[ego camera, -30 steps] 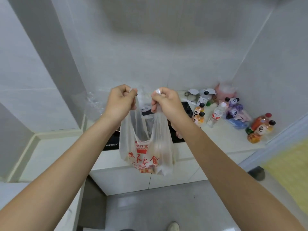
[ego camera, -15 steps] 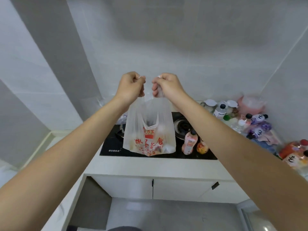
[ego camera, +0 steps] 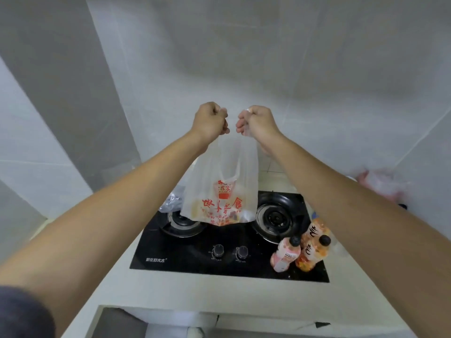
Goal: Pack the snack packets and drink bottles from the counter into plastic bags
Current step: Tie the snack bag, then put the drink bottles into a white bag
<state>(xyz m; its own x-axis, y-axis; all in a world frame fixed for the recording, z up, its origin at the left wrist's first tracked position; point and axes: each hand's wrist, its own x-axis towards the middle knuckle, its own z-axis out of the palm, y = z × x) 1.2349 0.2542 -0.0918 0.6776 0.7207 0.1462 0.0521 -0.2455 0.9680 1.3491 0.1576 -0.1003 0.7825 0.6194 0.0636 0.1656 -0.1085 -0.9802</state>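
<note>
Head view: left hand (ego camera: 211,120) and right hand (ego camera: 257,121) each keep a closed grip on one handle of the printed plastic bag (ego camera: 219,191), part-filled, hanging above the stove (ego camera: 229,247) on the surface (ego camera: 195,293). Risk: thin handles could slip or tear under load, or the bag could swing into the three drink bottles (ego camera: 302,252) standing beside the right burner. Versus half a second ago, bag and fists sit higher and the view is closer over the stove.

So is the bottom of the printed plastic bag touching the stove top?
Cannot tell. In the head view the plastic bag hangs from the left hand and right hand, its bottom overlapping the stove; no gap or contact shows plainly.
</note>
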